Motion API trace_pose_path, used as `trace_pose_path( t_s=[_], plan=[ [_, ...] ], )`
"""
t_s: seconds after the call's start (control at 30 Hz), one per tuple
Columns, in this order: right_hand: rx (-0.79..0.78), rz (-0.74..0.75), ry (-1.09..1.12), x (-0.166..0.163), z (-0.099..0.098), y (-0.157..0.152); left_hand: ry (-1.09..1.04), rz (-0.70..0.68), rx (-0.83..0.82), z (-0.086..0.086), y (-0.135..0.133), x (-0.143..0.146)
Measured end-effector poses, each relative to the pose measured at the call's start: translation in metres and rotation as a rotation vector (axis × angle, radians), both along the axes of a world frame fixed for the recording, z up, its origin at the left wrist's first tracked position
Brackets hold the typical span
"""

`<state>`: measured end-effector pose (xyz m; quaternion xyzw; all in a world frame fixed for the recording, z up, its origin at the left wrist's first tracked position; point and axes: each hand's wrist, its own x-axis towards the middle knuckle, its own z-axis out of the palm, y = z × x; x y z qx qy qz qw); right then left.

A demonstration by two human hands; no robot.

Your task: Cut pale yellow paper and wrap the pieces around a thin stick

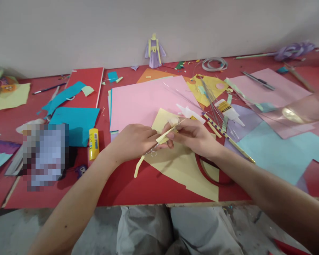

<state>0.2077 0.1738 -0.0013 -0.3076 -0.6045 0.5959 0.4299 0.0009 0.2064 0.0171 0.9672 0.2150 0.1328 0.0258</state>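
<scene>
1. Head view, centre of frame: the left hand (134, 141) and right hand (194, 136) meet. Each grip is pinched narrow on a yellow paper strip (164, 135) lying along a thin wire (152, 153), just above the red worktop (127, 187).
2. Judging by this, the strip's upper part sits against the wire, while its lower tail hangs loose.
3. The fingertips hide the join, and the wire's curl is hard to make out.

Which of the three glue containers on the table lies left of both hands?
The yellow glue stick, beside the teal sheet. The nearer squeeze bottle and the farther squeeze bottle lie beyond the right hand.
</scene>
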Motion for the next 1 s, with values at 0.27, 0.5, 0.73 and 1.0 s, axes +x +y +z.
trace_pose_path(
  t_s=[0.27,0.5,0.73,1.0],
  plan=[
    [-0.062,-0.014,0.043,0.0036,-0.0053,0.0032,-0.094,-0.083,0.219,-0.0009,0.0004,-0.0020],
    [-0.090,0.009,-0.038,0.0015,0.0009,0.0018,-0.032,-0.090,0.329,-0.0012,0.0003,-0.0021],
    [-0.053,0.033,-0.067,-0.0003,0.0009,-0.0007,0.041,0.017,0.124,-0.0031,-0.0026,-0.0018],
    [0.017,0.087,-0.105,-0.0014,0.0035,-0.0012,-0.048,-0.082,0.195,-0.0063,0.0008,-0.0014]
  ],
)
